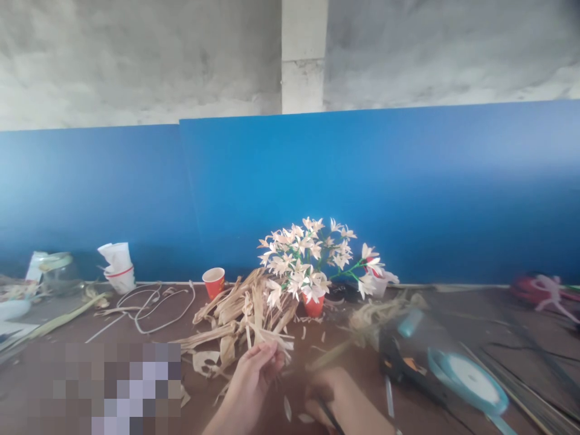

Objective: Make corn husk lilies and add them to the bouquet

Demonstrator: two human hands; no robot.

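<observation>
My left hand (256, 371) pinches a pale strip of dried husk (281, 342) whose cut ends fan out past the fingertips. To its right, my right hand (339, 393) is curled around a thin dark tool (330, 415), blurred and mostly hidden by the fingers, so its kind does not show. Beyond the hands lies a heap of dried husks (233, 308). Behind it stands a bunch of cream husk flowers (301, 257) on green stems, in a red cup (313, 306). Small husk scraps (287, 409) are scattered on the brown table below my hands.
A red paper cup (214, 283) and stacked white cups (120, 269) stand at the back, with a white cable (156, 329) between. On the right lie a black glue gun (401, 362), a light-blue ribbon roll (469, 380) and long thin stems (512, 380). A blue partition (317, 175) rises behind.
</observation>
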